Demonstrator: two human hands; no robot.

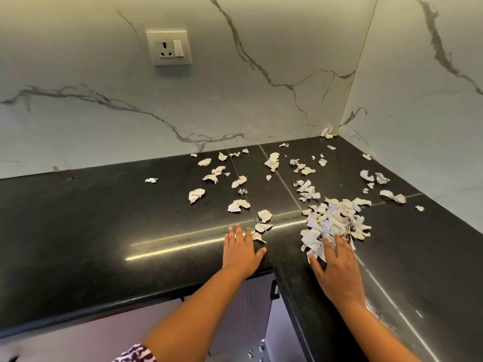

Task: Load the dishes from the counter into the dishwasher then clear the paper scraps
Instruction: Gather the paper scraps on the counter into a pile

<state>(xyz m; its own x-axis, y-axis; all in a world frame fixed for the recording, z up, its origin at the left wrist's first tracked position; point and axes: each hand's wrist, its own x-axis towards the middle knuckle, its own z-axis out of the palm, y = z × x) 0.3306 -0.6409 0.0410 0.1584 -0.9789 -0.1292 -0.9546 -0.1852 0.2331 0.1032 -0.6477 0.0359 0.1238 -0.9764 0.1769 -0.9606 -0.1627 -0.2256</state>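
Observation:
Torn white paper scraps lie across a black L-shaped counter [104, 218]. A dense pile of scraps [334, 223] sits near the inner corner of the counter. My right hand [334, 270] lies flat with straight fingers, its fingertips touching the near edge of that pile. My left hand [241, 250] rests flat on the counter, fingers spread, just short of a few loose scraps [262, 227]. Several more scraps [271, 162] are scattered toward the back wall and the far corner. No dishes or dishwasher show in the view.
Marble-patterned walls [235, 100] close the counter at the back and right. A wall socket with a switch [170, 48] is mounted on the back wall. Below the counter edge are pale cabinet fronts [245, 317] with a dark handle [274, 290].

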